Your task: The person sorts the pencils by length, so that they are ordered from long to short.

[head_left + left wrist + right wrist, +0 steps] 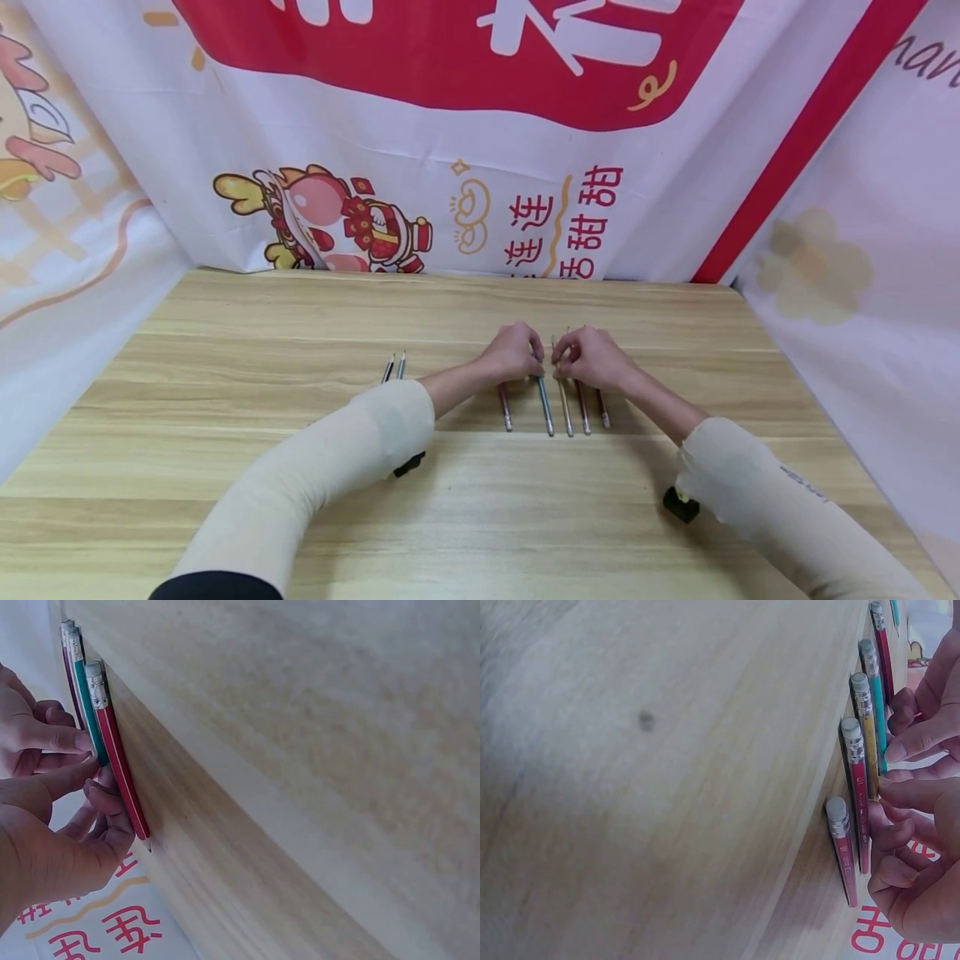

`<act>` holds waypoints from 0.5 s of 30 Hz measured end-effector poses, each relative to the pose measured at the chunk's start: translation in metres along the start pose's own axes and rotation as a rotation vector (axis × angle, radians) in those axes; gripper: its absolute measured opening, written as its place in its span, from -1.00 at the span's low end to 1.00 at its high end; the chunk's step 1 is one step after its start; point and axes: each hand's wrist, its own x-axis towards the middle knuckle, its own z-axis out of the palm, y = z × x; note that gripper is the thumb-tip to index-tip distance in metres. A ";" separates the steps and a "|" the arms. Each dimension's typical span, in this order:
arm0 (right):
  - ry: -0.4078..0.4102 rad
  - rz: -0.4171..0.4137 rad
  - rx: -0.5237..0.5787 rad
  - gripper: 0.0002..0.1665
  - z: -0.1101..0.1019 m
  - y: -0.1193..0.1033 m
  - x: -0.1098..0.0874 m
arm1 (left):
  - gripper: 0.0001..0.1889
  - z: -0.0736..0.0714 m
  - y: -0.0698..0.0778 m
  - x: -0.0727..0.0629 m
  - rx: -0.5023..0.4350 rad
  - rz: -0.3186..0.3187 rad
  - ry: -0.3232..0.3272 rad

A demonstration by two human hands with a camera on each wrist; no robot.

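Observation:
Five pencils lie roughly side by side on the table, eraser ends towards me. My left hand (pixel 516 353) pinches the teal pencil (pixel 546 406) partway along, its other fingers over the leftmost red pencil (pixel 120 754). With thumb and fingertip my right hand (pixel 592 358) pinches the yellow pencil (pixel 565 407), just right of the teal one. Two more red pencils, a longer-showing one (pixel 855 772) and an outer one (pixel 844 855), lie under and beside my right hand's curled fingers. The hands nearly meet, and they hide the pencils' far parts.
Further left, a dark pencil (pixel 387 367) and a light blue pencil (pixel 401 365) point away, partly hidden by my left sleeve (pixel 360 433). Printed cloth (pixel 465 142) hangs behind the wood-grain table (pixel 480 517) and along both sides.

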 end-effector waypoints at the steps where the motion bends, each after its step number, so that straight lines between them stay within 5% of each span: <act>1: 0.000 0.000 -0.001 -0.83 0.000 0.000 0.000 | -0.88 0.000 0.000 0.000 0.005 0.002 -0.002; 15: -0.003 0.021 -0.009 -0.84 0.000 -0.001 0.001 | -0.88 -0.003 -0.002 0.000 0.011 0.023 -0.016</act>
